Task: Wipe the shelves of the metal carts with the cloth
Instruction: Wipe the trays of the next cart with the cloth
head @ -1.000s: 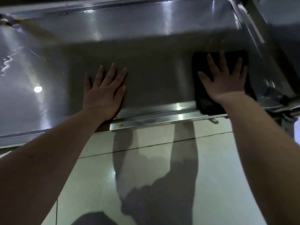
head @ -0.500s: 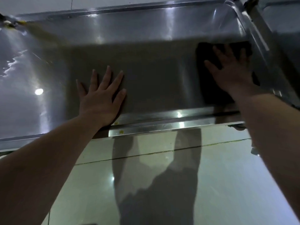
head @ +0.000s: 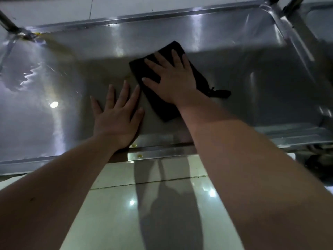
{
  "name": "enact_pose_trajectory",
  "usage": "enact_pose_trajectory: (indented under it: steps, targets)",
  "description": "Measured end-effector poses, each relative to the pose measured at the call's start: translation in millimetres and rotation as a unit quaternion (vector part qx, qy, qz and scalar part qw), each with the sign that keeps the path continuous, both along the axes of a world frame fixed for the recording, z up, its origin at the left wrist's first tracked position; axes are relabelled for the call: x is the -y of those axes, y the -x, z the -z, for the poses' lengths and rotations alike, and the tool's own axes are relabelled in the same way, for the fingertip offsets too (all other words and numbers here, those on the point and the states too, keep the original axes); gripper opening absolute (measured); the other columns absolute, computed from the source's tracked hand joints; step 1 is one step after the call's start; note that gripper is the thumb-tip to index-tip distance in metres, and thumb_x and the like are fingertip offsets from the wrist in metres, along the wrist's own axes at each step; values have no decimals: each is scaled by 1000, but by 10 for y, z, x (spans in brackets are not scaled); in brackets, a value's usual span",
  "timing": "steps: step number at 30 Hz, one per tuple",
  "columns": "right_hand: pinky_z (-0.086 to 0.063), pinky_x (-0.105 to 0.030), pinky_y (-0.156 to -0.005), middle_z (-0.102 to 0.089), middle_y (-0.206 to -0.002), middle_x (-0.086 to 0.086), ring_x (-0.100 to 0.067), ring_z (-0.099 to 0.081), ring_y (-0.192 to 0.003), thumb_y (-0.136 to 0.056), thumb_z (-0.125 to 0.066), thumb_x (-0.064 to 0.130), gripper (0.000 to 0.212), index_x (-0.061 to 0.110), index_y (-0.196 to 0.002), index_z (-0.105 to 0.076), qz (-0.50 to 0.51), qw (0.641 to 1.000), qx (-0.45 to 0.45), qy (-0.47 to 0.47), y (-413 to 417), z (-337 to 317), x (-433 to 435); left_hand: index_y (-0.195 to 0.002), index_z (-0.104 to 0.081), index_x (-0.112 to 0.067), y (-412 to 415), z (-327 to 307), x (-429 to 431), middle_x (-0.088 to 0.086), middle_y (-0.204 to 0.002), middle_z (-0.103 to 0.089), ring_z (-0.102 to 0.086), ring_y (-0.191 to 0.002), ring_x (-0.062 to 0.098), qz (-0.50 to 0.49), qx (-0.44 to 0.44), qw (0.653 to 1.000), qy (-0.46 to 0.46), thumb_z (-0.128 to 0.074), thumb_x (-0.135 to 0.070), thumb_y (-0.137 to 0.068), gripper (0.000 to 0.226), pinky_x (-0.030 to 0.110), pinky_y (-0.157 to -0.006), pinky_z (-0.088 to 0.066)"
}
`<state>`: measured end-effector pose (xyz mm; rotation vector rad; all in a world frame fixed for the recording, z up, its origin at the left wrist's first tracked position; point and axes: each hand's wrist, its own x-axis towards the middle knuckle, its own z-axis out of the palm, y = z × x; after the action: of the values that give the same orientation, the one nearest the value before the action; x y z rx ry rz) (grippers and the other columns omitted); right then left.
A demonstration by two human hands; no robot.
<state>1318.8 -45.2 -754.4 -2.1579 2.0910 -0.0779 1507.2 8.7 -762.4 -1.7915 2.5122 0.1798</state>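
A black cloth [head: 144, 71] lies flat near the middle of the steel cart shelf [head: 243, 78]. My right hand [head: 173, 78] presses down on it with fingers spread and straight, covering most of the cloth. Just to its left, my left hand [head: 117, 116] rests flat on the bare shelf near the front rim, fingers straight and slightly apart, the fingertips close to the cloth's left edge. A small tag or loop of the cloth [head: 219, 92] sticks out to the right of my right wrist.
The shelf has raised rims; its front edge [head: 158, 152] carries a few yellowish crumbs. Wet streaks glisten on the shelf's left part [head: 30, 76]. Cart posts rise at the far left [head: 9, 24] and far right [head: 273, 4] corners. Glossy floor tiles [head: 162, 204] lie below.
My right hand has slid the cloth from the shelf's right end leftward to the middle, next to my left hand. The left hand has stayed flat in place.
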Motion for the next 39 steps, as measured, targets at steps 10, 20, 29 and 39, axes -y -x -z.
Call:
enact_pose_trajectory:
  steps: [10,20,29,39]
  targets:
    - [3,-56,-119,-7,-165,4,-40,0,-149,-93,-21,69,69,39,-154,-16,330,943,-13,-32,2223,-27,-376,-149,10,-53,42,-4,-10,-14,-163,9,11,-150,23,-2,-7,1000,6,-4,-68,-89,63,63,-115,5]
    - [7,-51,-119,-3,-164,11,-33,6,-150,-96,-22,66,62,45,-153,-11,-26,1000,0,-14,-214,-25,101,-152,10,-44,-20,7,-9,-12,-163,11,12,-150,22,-1,-8,1000,2,-11,-61,-96,62,63,-115,4]
    - [0,-51,-119,-9,-164,10,-35,-4,-149,-94,-25,70,67,43,-154,-14,181,983,-27,-7,1641,-24,-151,-150,10,-50,3,25,29,-17,-161,12,11,-150,19,-10,-15,1000,-4,0,-72,-89,65,60,-117,2]
    - [3,-57,-118,-3,-165,9,-40,1,-149,-95,-21,67,66,41,-155,-10,288,958,-8,-14,1443,-29,-285,-153,4,-44,44,-16,-2,-12,-163,8,8,-151,25,-8,-2,1000,3,-13,-62,-94,64,64,-115,3]
